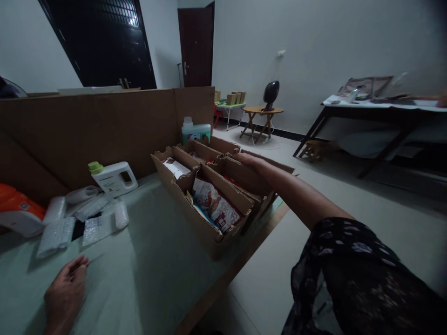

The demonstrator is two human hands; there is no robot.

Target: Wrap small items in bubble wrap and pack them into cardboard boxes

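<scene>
A cardboard box (195, 232) with several compartments stands at the table's edge. My right hand (246, 159) reaches across it, closed over the top of an inner cardboard wall; its fingertips are partly hidden. A printed food packet (214, 202) lies in the near compartment, and a white card or carton (176, 167) in the one beyond it. Red items show deeper inside. My left hand (68, 288) is low over the table at the left, fingers curled together. A faint thin line shows by its fingertips; what they hold, if anything, I cannot make out.
Bubble-wrapped items (99, 228) lie left, beside a white jug with a green cap (113, 179) and an orange-and-white container (21, 209). A cardboard screen (104, 135) stands behind. A green-labelled bottle (195, 131) is behind the box. The table edge (233, 270) drops to the floor.
</scene>
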